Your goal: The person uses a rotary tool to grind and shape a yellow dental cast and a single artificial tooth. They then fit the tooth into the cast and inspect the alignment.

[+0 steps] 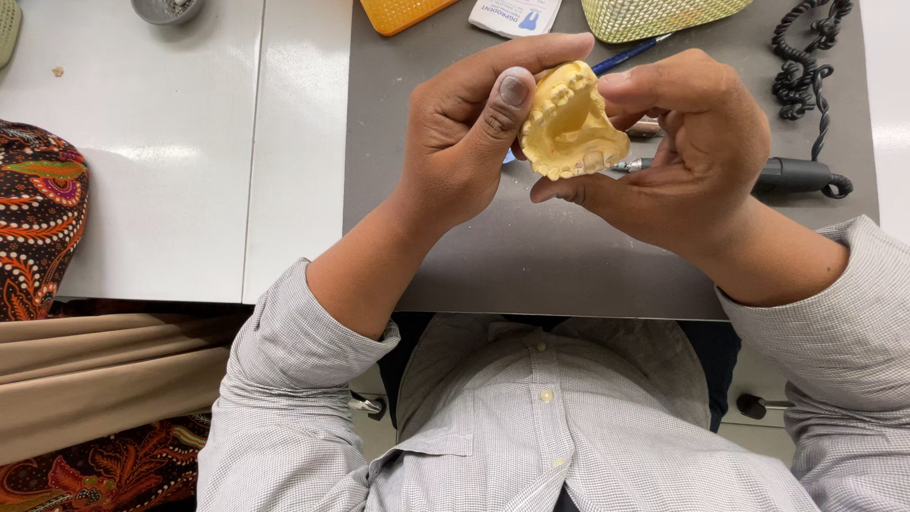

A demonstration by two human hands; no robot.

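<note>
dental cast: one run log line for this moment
left hand: holds yellow dental cast | right hand: holds cast too | handpiece: on grey mat

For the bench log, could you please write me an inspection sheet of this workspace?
Surface: grey mat on a white table.
Job's things: yellow dental cast, held above the mat.
Clutter: blue pen, orange tray, woven green basket, white packet, small grey dish.
Hands: left hand and right hand both grip the cast.
Cables: black coiled cord running to a dark handpiece.
Surroundings: patterned fabric at the left edge.
</note>
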